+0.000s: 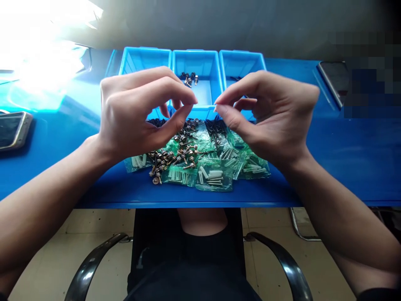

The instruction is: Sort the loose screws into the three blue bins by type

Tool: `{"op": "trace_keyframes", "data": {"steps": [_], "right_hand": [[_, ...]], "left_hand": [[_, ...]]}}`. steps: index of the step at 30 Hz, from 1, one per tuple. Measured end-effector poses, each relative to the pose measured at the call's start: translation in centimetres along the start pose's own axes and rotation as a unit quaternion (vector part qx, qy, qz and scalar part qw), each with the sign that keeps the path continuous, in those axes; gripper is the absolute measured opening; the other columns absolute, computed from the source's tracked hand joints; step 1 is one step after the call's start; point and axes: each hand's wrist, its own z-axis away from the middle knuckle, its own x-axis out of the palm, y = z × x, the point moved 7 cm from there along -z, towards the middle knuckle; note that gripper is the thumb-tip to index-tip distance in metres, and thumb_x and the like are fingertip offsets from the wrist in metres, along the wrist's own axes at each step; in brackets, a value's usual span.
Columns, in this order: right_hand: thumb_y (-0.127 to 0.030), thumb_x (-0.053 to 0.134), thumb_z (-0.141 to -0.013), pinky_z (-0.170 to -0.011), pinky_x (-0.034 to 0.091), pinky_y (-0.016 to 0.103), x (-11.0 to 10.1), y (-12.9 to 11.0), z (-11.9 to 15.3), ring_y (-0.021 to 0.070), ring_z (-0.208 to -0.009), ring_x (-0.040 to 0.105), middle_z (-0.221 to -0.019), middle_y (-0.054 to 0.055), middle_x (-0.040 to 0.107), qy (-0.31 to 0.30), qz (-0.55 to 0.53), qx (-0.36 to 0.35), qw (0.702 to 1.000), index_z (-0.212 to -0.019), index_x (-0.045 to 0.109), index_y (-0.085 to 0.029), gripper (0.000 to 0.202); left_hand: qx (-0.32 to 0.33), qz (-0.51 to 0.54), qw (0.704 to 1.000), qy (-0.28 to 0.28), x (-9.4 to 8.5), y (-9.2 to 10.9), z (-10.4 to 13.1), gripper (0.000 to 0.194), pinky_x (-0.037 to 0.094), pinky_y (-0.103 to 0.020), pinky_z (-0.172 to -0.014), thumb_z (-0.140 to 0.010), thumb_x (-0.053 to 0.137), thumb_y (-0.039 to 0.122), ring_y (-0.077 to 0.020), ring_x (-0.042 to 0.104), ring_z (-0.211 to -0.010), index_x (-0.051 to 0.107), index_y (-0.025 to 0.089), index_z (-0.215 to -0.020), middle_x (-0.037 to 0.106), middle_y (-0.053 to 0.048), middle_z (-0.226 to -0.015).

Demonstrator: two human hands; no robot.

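Left hand: my left hand (134, 108) is raised above the tabletop (354, 146), thumb and forefinger tips together; I cannot tell whether anything thin lies between them.
Right hand: my right hand (272, 113) mirrors it, thumb and forefinger tips meeting near the left fingertips but apart from them; its contents, if any, I cannot make out.
Blue bins: a left bin (148, 58), a middle bin (208, 90) and a right bin (244, 62) stand side by side toward the tabletop's far edge, beyond my fingers.
Middle bin contents: a few washered screws (189, 79) lie toward its back left corner.
Hex-head screws: a loose heap of bronze-toned hex-head screws (163, 161) spreads below my left hand, between the bins and the tabletop's front edge.
Black screws: a cluster of dark, slender black screws (216, 129) lies just in front of the bins.
Green packets: clear green packets (227, 184) with pale plugs (215, 173) lie among and beside the heap, nearest the front edge.
Phones: a left phone (14, 130) and a right phone (333, 81) flank the bins, well apart from the hardware.
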Motion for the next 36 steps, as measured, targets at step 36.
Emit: {"op": "trace_keyframes", "data": {"steps": [36], "right_hand": [[-0.011,0.056,-0.108,-0.078,0.06,0.039,3.6,-0.5,1.3,0.0219,-0.093,0.072,-0.105,0.01,0.078,-0.212,0.178,-0.107,0.955,-0.106,0.072,-0.017,0.017]], "left_hand": [[-0.019,-0.006,1.0,-0.007,0.1,-0.4,0.1,0.015,0.059,-0.03,-0.069,-0.104,0.059,0.023,-0.0152,0.072,-0.079,0.074,0.023,-0.102,0.078,0.0,-0.096]]}}
